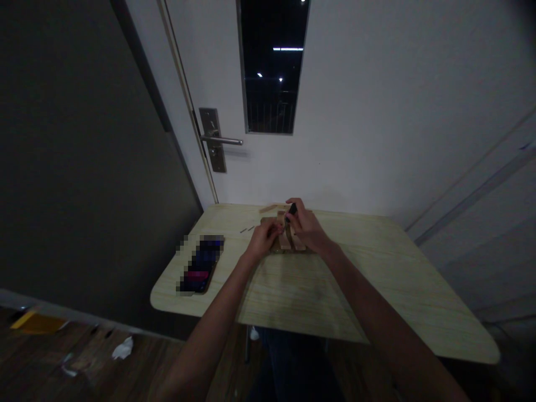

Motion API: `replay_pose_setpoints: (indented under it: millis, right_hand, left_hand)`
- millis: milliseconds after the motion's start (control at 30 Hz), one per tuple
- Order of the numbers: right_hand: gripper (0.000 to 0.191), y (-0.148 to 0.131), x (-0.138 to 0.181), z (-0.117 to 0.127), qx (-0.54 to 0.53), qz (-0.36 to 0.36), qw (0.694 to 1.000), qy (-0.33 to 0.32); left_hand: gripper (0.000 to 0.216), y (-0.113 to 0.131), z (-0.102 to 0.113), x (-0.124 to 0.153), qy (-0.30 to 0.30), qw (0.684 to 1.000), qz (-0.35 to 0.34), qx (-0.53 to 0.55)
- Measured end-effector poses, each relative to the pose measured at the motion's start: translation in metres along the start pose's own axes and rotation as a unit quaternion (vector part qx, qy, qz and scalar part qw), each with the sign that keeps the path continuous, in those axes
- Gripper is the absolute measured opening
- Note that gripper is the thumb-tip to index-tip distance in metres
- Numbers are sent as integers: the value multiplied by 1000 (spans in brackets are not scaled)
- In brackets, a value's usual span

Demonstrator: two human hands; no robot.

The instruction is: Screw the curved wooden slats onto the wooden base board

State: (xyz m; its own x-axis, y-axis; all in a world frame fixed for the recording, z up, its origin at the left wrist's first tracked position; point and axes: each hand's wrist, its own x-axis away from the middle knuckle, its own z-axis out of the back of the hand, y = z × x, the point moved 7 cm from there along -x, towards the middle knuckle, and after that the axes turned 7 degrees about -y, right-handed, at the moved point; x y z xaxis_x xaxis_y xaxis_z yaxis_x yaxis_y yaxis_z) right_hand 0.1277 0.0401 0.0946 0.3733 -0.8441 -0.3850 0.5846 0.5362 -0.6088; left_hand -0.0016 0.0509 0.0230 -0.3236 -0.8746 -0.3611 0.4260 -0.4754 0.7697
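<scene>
My right hand [309,229] is closed around a black-handled tool [292,209], held at a slant above a small wooden assembly [285,242]. The tool's tip is too small and dark to make out. Close by on the left, my left hand [264,235] has its fingertips pinched together at the assembly, near the lower end of the tool. Whatever sits between those fingertips is hidden. Light wooden strips and a brownish base make up the assembly, which rests on the table, partly covered by both hands.
A phone [203,265] lies on the pale wooden table [377,279] at the left. Two thin dark pieces [247,229] lie left of my left hand, and a loose wooden strip [268,208] is behind it. A white door [355,111] with a metal handle [228,140] stands beyond the table.
</scene>
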Motion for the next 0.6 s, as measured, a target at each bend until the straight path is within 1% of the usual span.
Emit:
replay_pose_setpoints:
  millis: [167, 333, 467, 600]
  right_hand:
    - [32, -2, -2, 1, 9, -2, 1000, -5]
    - [33, -7, -2, 5, 9, 30, 1000, 2]
    - [35, -7, -2, 6, -16, 42, 999, -4]
    - [34, -4, -4, 6, -59, 61, 996, -8]
  left_hand:
    - [19, 2, 3, 3, -7, 1000, -15, -10]
    - [22, 6, 7, 7, 3, 998, -48, -37]
    - [26, 0, 5, 12, 17, 997, -29, -72]
    - [28, -6, 1, 17, 25, 998, -18, -55]
